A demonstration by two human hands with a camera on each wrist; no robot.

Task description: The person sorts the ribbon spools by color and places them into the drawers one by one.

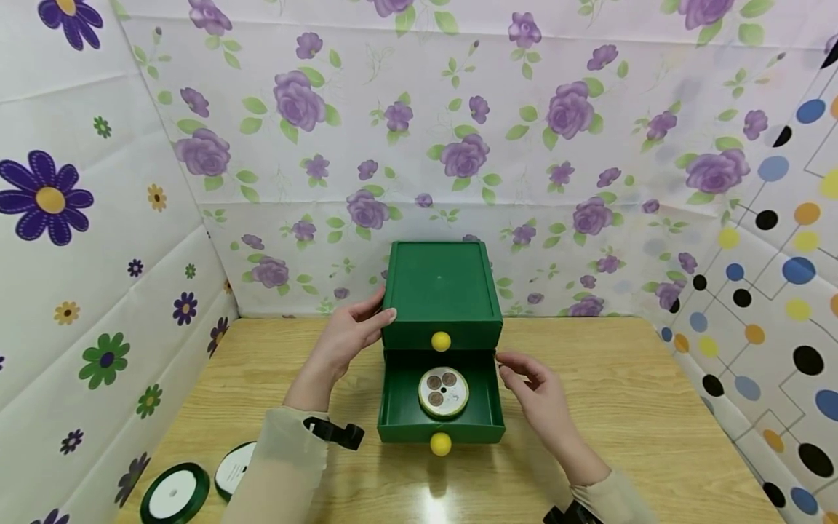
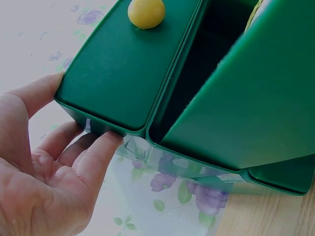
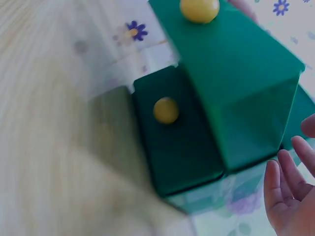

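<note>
A green drawer cabinet (image 1: 439, 284) with yellow knobs stands near the back of the table, its middle drawer (image 1: 399, 404) pulled out. In that drawer lies a round, flat spool (image 1: 452, 400) with a white face and brown circles. My left hand (image 1: 350, 335) rests on the cabinet's upper left corner; in the left wrist view its fingers (image 2: 101, 152) touch the side wall. Beside the pulled-out drawer's right side is my right hand (image 1: 537, 393), fingers loosely bent, fingertips close to the cabinet. The bottom drawer (image 3: 182, 147), seen in the right wrist view, is closed.
At the table's front left lie a dark green ribbon spool (image 1: 196, 491) with a white centre and a white-faced spool (image 1: 232, 469), partly covered by the left sleeve. A flowered cloth (image 1: 419, 145) rises behind the wooden table (image 1: 589, 349); patterned cloths flank both sides.
</note>
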